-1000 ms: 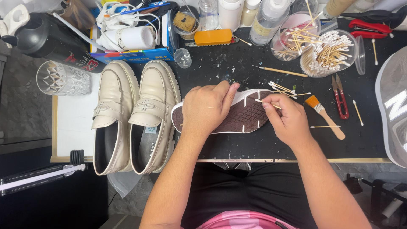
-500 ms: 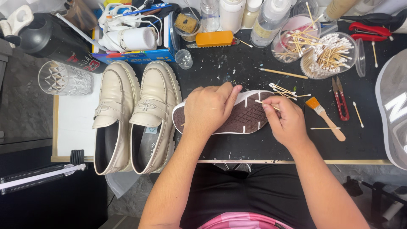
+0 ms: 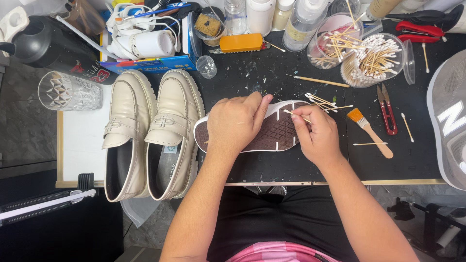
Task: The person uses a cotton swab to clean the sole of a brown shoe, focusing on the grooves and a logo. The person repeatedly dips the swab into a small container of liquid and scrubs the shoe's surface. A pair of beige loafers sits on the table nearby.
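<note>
A shoe [image 3: 276, 132] lies sole up on the black mat [image 3: 301, 165], its brown tread framed by a white rim. My left hand [image 3: 234, 123] presses down on the heel half of the sole and holds it steady. My right hand [image 3: 315, 136] pinches a cotton swab [image 3: 293, 114], whose white tip touches the sole near the toe end. Several used swabs [image 3: 323, 103] lie just beyond the toe.
Two cream loafers [image 3: 150, 131] stand to the left beside a cut-glass tumbler [image 3: 68, 91]. A small brush [image 3: 371, 132] and red snips [image 3: 388, 109] lie to the right. Tubs of swabs [image 3: 371, 60], bottles and an orange brush [image 3: 241, 42] line the back. A grey sneaker [image 3: 449, 121] is at the right edge.
My right hand and the swab have shifted left and slightly up along the sole. My left hand stays on the shoe.
</note>
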